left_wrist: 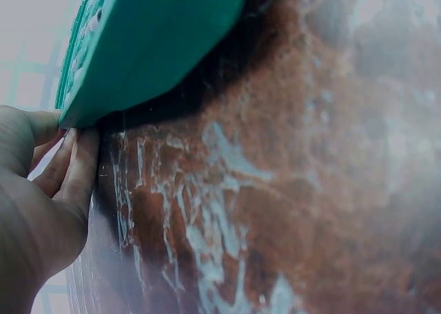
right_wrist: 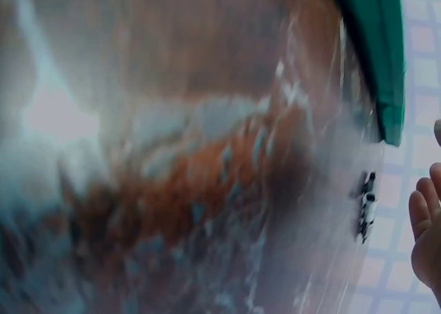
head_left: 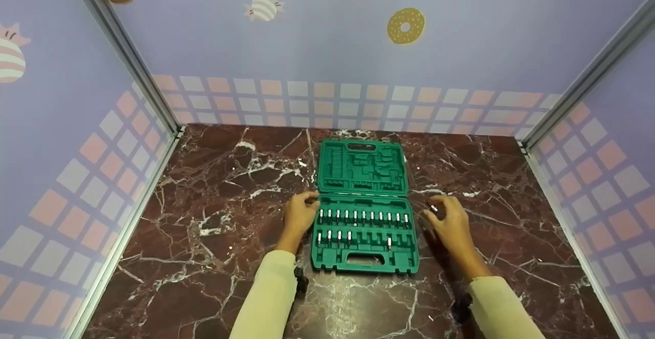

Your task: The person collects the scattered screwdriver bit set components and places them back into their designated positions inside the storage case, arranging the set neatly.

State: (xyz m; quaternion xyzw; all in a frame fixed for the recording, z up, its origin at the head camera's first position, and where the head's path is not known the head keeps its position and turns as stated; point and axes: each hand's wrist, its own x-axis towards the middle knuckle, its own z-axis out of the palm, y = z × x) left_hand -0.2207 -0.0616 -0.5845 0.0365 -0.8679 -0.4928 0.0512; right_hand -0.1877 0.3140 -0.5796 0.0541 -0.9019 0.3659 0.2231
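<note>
A green plastic tool case [head_left: 327,266] lies unfolded on the marbled tabletop, its lid half at the back. Silver socket bits [head_left: 355,218] with dark ends stand in its upper row, and several more in the lower row. My left hand [head_left: 300,215] rests at the case's left edge near the hinge. Thumb and fingertips meet the case's green edge in the left wrist view. To the right of the case, my right hand [head_left: 450,224] spreads thumb and fingers around a small loose socket bit [head_left: 434,208]. In the right wrist view the loose black-and-silver pieces [right_wrist: 367,207] lie apart from the fingers.
Patterned purple panels [head_left: 327,37] wall in the dark red marbled table [head_left: 225,277] at the back and both sides. Metal rails [head_left: 123,221] run along the side edges. Vacant slots [head_left: 369,237] show in the case's lower row.
</note>
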